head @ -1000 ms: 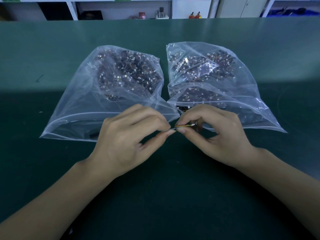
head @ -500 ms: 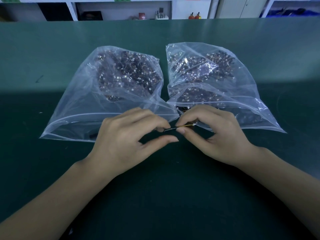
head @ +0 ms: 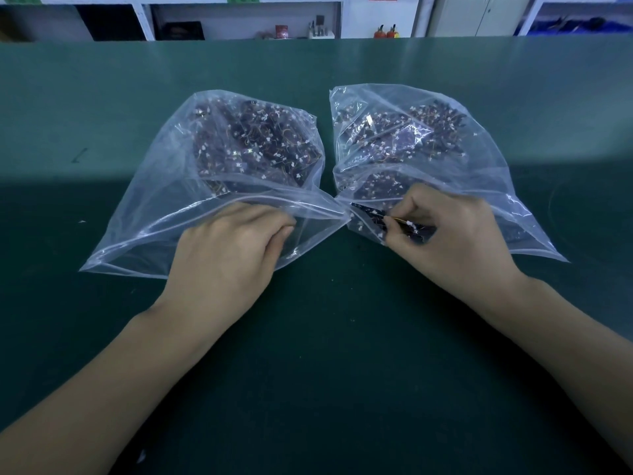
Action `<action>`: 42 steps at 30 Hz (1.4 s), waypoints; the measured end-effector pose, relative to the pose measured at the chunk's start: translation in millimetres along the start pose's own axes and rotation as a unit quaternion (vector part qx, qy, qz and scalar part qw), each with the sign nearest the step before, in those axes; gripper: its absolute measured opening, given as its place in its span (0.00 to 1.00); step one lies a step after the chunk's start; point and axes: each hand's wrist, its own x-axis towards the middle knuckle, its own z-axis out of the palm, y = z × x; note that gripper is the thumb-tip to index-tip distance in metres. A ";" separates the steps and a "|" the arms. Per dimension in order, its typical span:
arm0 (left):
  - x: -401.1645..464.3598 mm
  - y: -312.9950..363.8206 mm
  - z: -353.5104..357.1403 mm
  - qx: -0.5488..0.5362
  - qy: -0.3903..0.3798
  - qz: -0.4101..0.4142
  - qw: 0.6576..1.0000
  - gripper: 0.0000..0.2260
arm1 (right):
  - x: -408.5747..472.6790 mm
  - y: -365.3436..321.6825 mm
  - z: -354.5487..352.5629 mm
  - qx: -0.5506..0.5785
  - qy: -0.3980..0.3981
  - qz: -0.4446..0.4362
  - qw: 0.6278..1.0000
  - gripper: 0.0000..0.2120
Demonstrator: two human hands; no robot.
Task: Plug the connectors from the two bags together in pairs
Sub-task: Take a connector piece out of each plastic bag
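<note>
two clear bags of small wired connectors lie side by side at the middle of the green desk [head: 102, 337], mouths toward the near edge, inner corners touching. our left hand [head: 226, 255] sits in the mouth of the left bag [head: 144, 214], fingers curled under; we cannot tell whether it holds a connector, since the fingertips are hidden behind the knuckles and the plastic. our right hand [head: 452, 234] is at the mouth of the right bag [head: 507, 186], thumb and forefinger pinching a thin yellow-wired connector [head: 406, 222] with a white plug at its end, right over the loose pile spilling there.

to do this step well, we judge each hand should lift out just one piece, grip close behind the white housing rather than on the fine wire, and clear the bag film before bringing the two ends together over the bare desk between the bags. tangled leads could drag extra pieces out.

hard to read: the plug's shape and which way it faces, whether the pinched piece is one connector or an already joined pair, and the mass of dark parts deeper in both bags, blurred by creased plastic. shelves beyond the far edge are cut off.
</note>
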 end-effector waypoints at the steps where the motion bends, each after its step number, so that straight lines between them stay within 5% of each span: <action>1: 0.0 -2.3 1.6 0.004 -0.016 -0.004 1.000 0.07 | 0.5 1.6 -0.5 -0.019 -0.003 -0.003 1.000 0.05; 8: 0.7 -6.4 2.7 0.013 -0.062 -0.024 0.998 0.11 | 2.0 6.2 -3.1 -0.068 -0.037 -0.005 0.997 0.02; 20: 0.8 -4.8 0.6 0.003 -0.069 -0.056 0.996 0.11 | -0.6 1.2 2.1 -0.084 -0.065 -0.034 0.994 0.19; 29: 3.1 -9.7 -1.8 -0.023 -0.088 -0.069 0.993 0.01 | -3.7 -8.4 1.3 -0.029 -0.010 -0.071 0.997 0.16; 33: 3.4 -11.8 -1.6 -0.011 -0.089 -0.059 0.994 0.05 | -5.0 -13.2 1.9 -0.005 -0.010 -0.092 0.996 0.15; 42: 1.7 -4.2 -7.5 -0.019 0.030 0.024 0.999 0.06 | -4.9 -20.0 2.6 0.027 0.008 -0.098 0.995 0.15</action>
